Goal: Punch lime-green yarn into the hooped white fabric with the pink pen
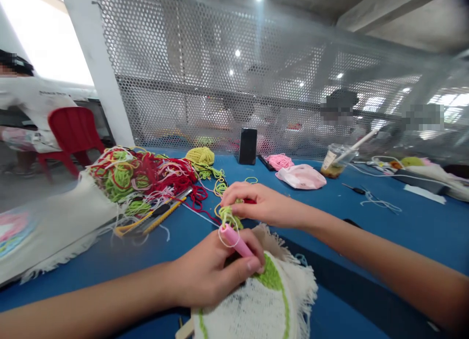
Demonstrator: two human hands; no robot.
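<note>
My left hand (223, 268) is wrapped round a pink punch needle (237, 240), its lower end hidden by the fingers over the fabric. Pale yarn loops out of the tool's top end. Beneath lies the hooped white cloth (252, 307) with frayed edges, bearing a patch of green loops (271, 275) and a green outline. Just beyond the tool, my right hand (252, 202) pinches a small tangle of light green yarn (227, 214) between thumb and fingers.
A heap of red, green and white yarn (146, 175) lies at left beside a yellow-edged cutter (161, 218). Behind are a yellow-green yarn ball (201, 156), a phone (247, 146), pink yarn (279, 161), a plastic bag (301, 176) and a drink cup (334, 161). Small scissors (354, 189) lie right.
</note>
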